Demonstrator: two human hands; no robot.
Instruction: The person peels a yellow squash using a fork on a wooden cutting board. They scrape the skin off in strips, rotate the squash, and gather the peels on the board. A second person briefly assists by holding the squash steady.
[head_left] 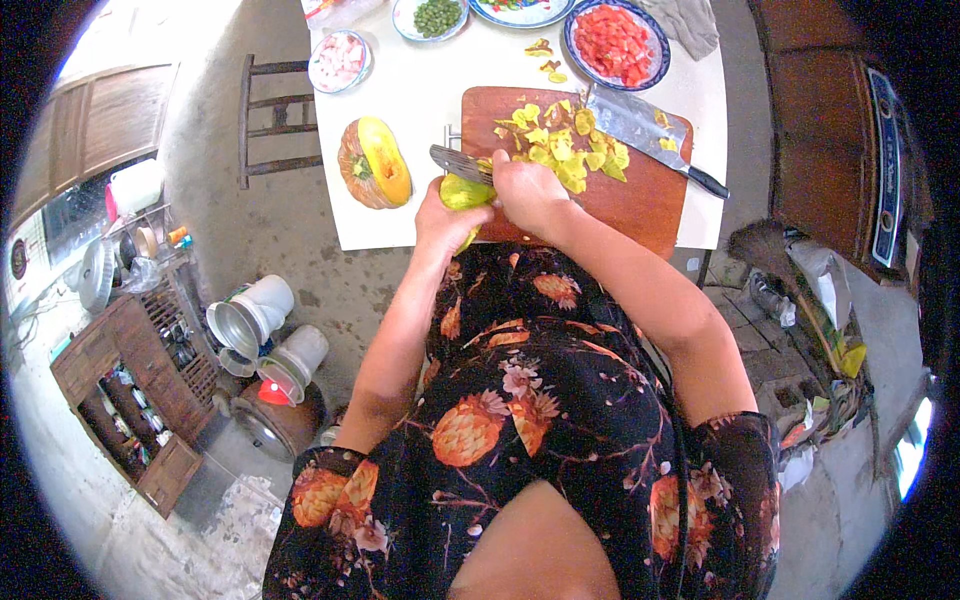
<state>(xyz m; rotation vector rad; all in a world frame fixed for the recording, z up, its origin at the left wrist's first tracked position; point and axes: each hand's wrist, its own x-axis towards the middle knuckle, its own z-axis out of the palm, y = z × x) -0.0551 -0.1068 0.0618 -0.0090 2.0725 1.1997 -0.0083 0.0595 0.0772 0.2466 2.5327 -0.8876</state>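
Over the near left edge of the brown cutting board [650, 215], my left hand [438, 225] is wrapped round a yellow-green pumpkin piece [462, 193]. My right hand [530, 195] is closed on a knife [458, 160], its dark grey blade lying against the top of the piece; the fingers hide the handle. Yellow peelings [565, 150] are heaped on the board beyond my right hand. A cleaver [635, 118] with a black handle rests across the board's far right corner. Left of my hands, a cut pumpkin [374, 163] shows its orange flesh.
Along the white table's [450, 75] far side stand a bowl of pale pink cubes [340, 62], a plate of chopped greens [436, 17] and a plate of diced red pieces [612, 45]. A grey cloth [685, 25] lies at the far right. A wooden stool [280, 115] stands left.
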